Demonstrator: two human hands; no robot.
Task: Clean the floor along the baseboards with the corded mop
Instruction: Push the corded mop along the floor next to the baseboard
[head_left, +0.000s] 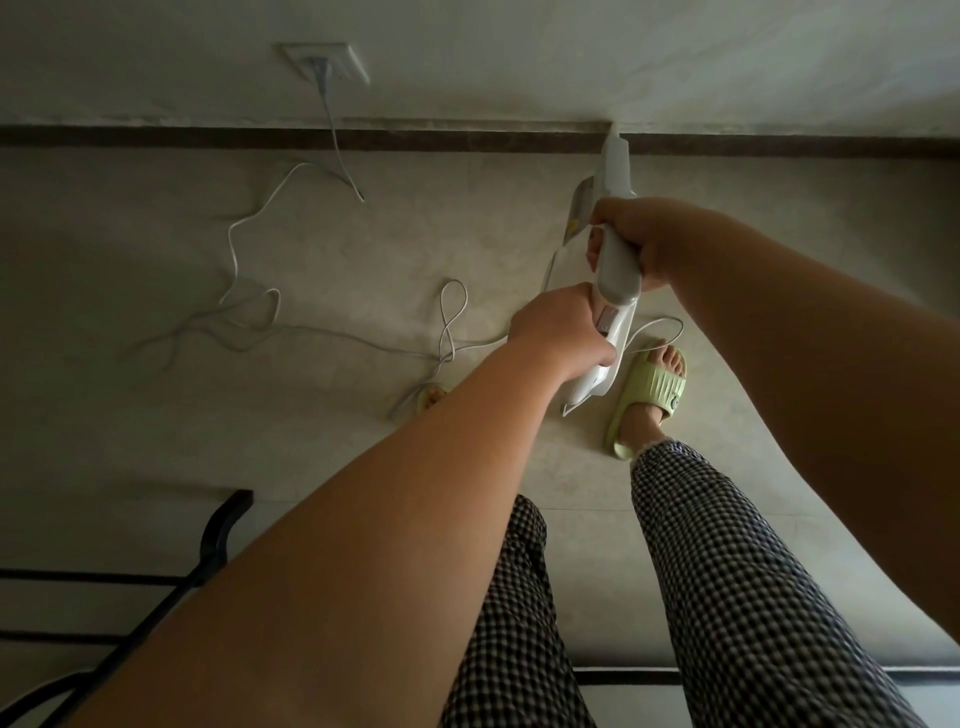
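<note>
Both hands, left (558, 332) and right (641, 241), grip the mop (615, 270), its tip at the baseboard (415, 139), mid-pass; next, slide along, minding the cord (322, 340).

smooth plastic mop (617, 270), matt tiled floor (311, 441)

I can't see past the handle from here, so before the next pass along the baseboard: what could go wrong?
1. The cord lies in loose loops on the floor, ending beside the left slipper; a step could snag it.
2. Moving further right may tug the plug out of the wall socket.
3. The mop already reaches the baseboard; with both the left hand and right hand gripping, a hard push could knock it.
</note>
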